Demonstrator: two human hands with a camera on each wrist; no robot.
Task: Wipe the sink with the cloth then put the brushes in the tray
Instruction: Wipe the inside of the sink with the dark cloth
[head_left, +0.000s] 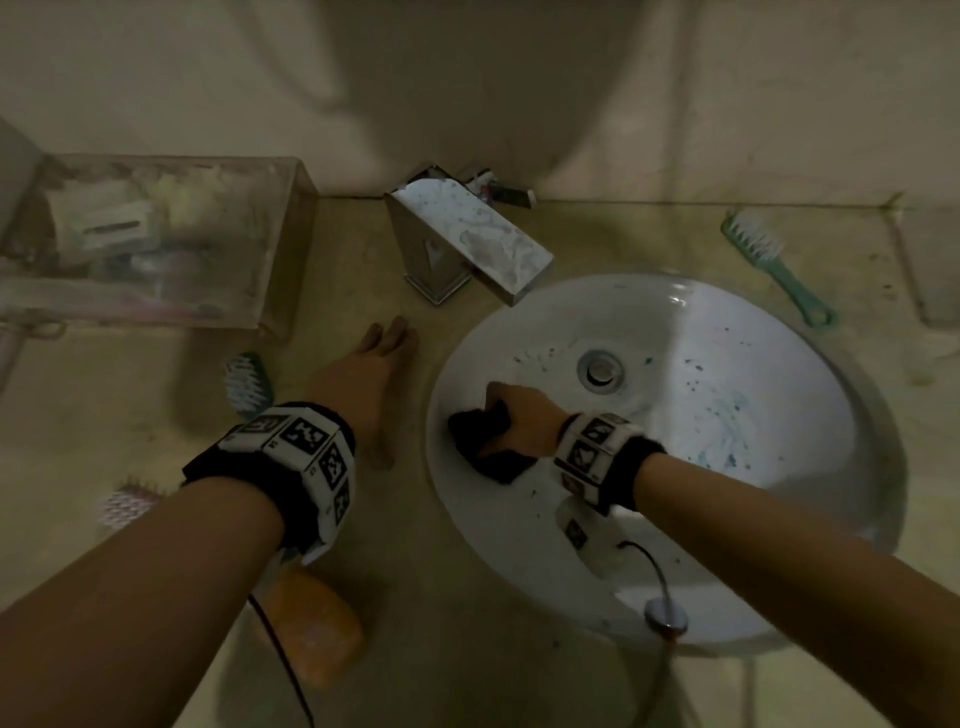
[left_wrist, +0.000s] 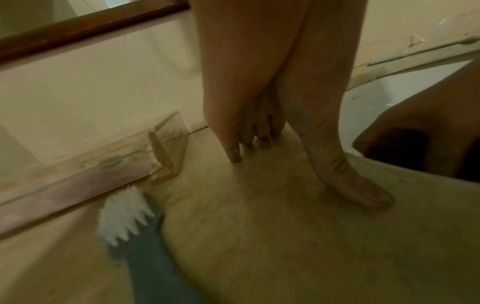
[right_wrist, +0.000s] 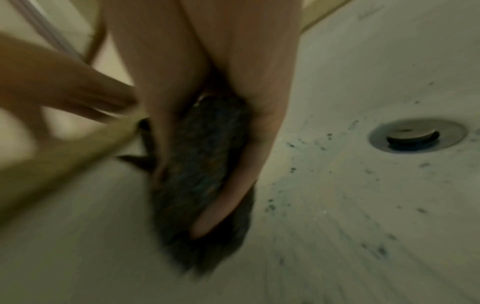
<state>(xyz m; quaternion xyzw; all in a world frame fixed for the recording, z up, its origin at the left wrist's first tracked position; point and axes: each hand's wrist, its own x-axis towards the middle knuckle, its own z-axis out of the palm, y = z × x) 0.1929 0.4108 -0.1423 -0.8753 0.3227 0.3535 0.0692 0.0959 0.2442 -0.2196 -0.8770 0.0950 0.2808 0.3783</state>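
Dim beige counter (head_left: 467, 597) | my right hand (head_left: 524, 421) bunches dark cloth (head_left: 485, 441) on sink's (head_left: 779, 519) left wall; specks lie right, toward drain (head_left: 600, 370) | left hand (head_left: 363, 379) flat on the counter, fingers together, nearer the two left brushes.
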